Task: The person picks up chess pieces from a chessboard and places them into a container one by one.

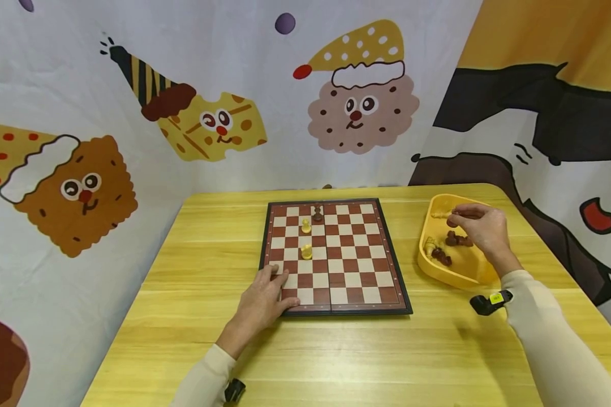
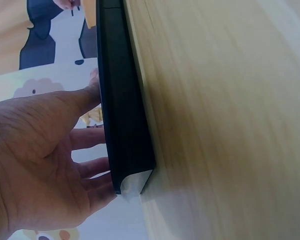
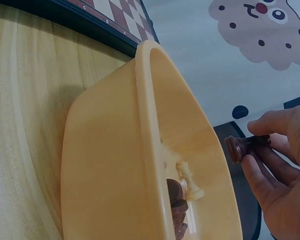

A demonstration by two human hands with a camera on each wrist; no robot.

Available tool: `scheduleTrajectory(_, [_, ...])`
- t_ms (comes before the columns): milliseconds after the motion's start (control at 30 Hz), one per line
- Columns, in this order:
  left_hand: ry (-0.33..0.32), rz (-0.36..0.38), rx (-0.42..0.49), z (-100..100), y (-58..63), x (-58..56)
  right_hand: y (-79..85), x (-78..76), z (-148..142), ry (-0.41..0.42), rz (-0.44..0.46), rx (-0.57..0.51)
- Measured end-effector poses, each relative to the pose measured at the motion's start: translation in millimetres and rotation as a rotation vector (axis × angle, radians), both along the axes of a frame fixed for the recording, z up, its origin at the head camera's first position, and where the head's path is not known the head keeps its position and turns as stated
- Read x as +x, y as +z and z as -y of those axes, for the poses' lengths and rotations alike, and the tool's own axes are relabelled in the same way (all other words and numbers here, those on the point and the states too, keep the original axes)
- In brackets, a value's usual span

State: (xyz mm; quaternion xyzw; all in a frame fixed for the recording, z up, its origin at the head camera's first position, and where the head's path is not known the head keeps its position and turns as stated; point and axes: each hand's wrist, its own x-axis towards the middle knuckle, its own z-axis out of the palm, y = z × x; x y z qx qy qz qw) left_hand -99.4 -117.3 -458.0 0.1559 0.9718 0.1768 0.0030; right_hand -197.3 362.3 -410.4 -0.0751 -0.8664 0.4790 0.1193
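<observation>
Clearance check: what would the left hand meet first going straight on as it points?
Probably the nearer pale chess piece on the board, ahead of the left hand in the head view. Depth and exact heading are hard to judge.

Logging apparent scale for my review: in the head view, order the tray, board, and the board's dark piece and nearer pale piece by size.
1. Board
2. Tray
3. Dark piece and nearer pale piece: too alike to rank, at different depths.
</observation>
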Motion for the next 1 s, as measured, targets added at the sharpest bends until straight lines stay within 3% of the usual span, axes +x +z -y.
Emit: scheduleTrajectory(1000, [-0.008, -0.022, -0.001, 0.1, -1.4, -0.2, 1.1, -8.7, 2.9, 0.009, 0.003, -0.007])
